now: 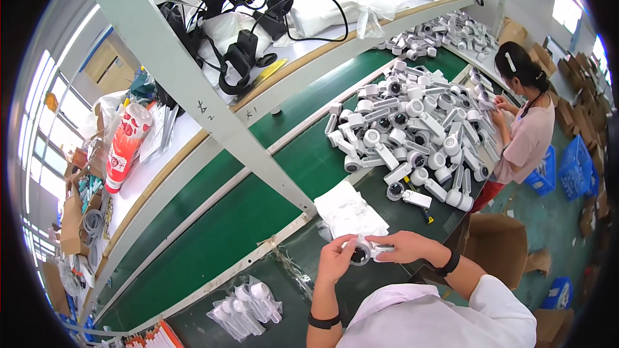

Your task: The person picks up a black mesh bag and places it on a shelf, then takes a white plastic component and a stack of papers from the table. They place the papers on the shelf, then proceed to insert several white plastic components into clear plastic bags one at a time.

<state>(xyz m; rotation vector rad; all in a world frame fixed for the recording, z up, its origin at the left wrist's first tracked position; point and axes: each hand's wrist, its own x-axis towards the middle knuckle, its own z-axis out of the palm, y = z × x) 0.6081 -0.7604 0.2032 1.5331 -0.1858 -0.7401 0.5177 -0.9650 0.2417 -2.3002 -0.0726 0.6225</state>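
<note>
Fan (369, 252) is sitting between both hands above the bench (290, 312), left hand (335, 259) pinching its round head (360, 256), right hand (405, 247) pinching its handle (382, 249), and I'm judging it light, stiff, slick, probably fragile-faced, so I'm favouring rim and handle.

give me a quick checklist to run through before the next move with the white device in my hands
1. Left hand on the white device: ok, fingers at its round head.
2. Right hand on it too: ok, at the handle side.
3. White stack close by: ok, just beyond both hands.
4. Bagged devices apart from the loose pile: ok, lower left against upper right.
5. Device free of marks: cannot tell, too small here.
</note>
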